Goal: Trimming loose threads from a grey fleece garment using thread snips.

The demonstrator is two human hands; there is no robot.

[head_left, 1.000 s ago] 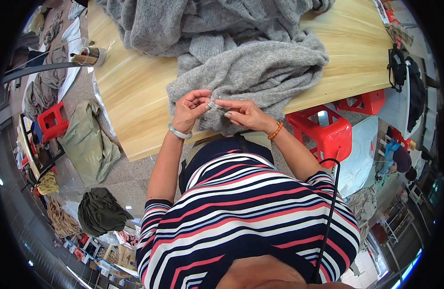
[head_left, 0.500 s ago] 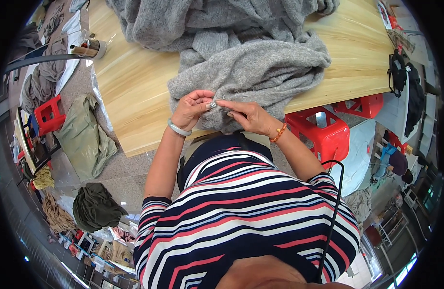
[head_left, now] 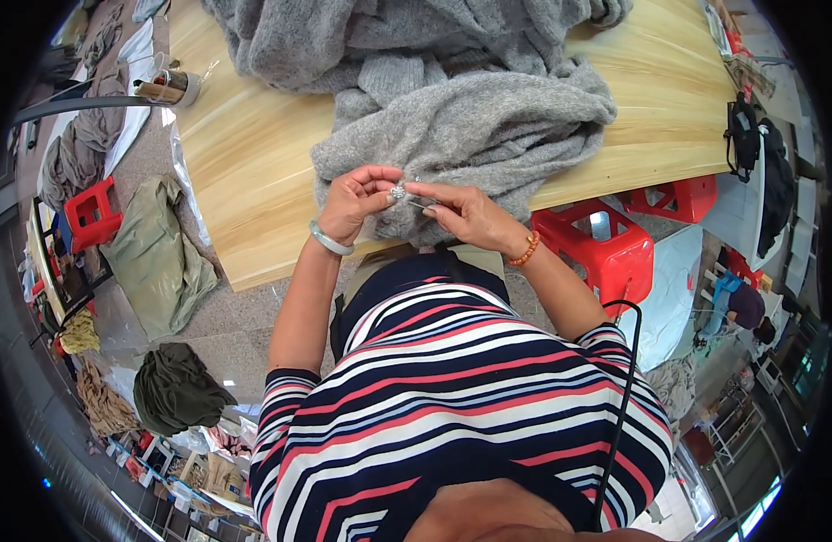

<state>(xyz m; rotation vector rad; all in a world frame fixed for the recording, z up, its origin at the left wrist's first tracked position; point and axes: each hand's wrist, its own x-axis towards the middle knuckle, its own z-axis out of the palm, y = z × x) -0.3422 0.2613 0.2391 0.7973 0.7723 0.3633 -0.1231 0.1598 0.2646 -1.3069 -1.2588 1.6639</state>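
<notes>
Turned slightly since the earlier frames, the small round silver sparkling piece (head_left: 398, 192) now shows more of its face, while the hands have hardly been shifted. It is held just over the near edge of the nearer bunch of soft grey knitted fabric (head_left: 470, 126), clamped between thumb and fingers of the left hand (head_left: 357, 200). By the fingers of the right hand (head_left: 470, 217), closed together, a slim metallic needle-like rod (head_left: 418, 206) is gripped; whether the piece is touched by it cannot be told.

Beyond, a second, larger grey knitted heap (head_left: 371, 45) is cut off by the upper edge of the view. Both are carried by the pale wood-grained surface (head_left: 253, 172), whose middle is covered by them. One cup holding sticks (head_left: 176, 86) is set near its left edge. Three glossy red plastic stools are seen: two at the right (head_left: 628, 266), (head_left: 691, 199), partly hidden by the surface, and one at the left (head_left: 95, 233). One dark green cloth bundle (head_left: 176, 388) is seen at lower left.
</notes>
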